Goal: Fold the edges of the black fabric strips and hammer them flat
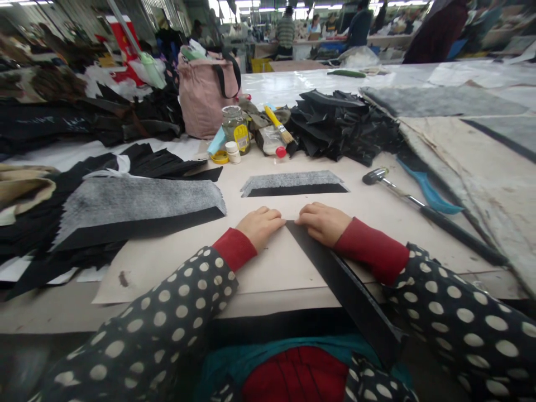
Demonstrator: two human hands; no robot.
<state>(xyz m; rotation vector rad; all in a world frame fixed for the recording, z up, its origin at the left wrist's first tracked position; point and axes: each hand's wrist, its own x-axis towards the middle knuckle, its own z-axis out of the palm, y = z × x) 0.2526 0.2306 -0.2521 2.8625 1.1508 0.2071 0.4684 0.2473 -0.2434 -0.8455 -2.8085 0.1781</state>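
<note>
**Far left of the desk (37, 318):** heaps of black cloth pieces (138, 162), some with tan ones mixed in, lying well away from the hands.

**Left of the left hand:** a big black piece with a grey fuzzy backing (138, 209), just off the hand's side, sitting on the heap.

**Behind the hands:** a smaller grey-and-black strip (293, 183) lying flat, near but not touching. Further back there's a glass jar (237, 129), a yellow-handled brush (278, 124) and a pile of black offcuts (343, 128). A pink tote bag (205, 95) stands behind those.

**Left hand (260, 226):** lying flat and pressing on a pale card sheet (272, 268), fingers lightly curved, nothing pinched.

**Right hand (322, 223):** same deal, flat and not gripping, fingertips just beside the left hand's, resting at the top of a black strip (339, 279) that runs down toward the person and over the desk edge.

**Right of the right hand:** a black-handled hammer (419, 215) and a blue tool (427, 190), neither touching the hand.

**Far back:** co-workers (285, 33) at other desks, too far off for detail.
</note>
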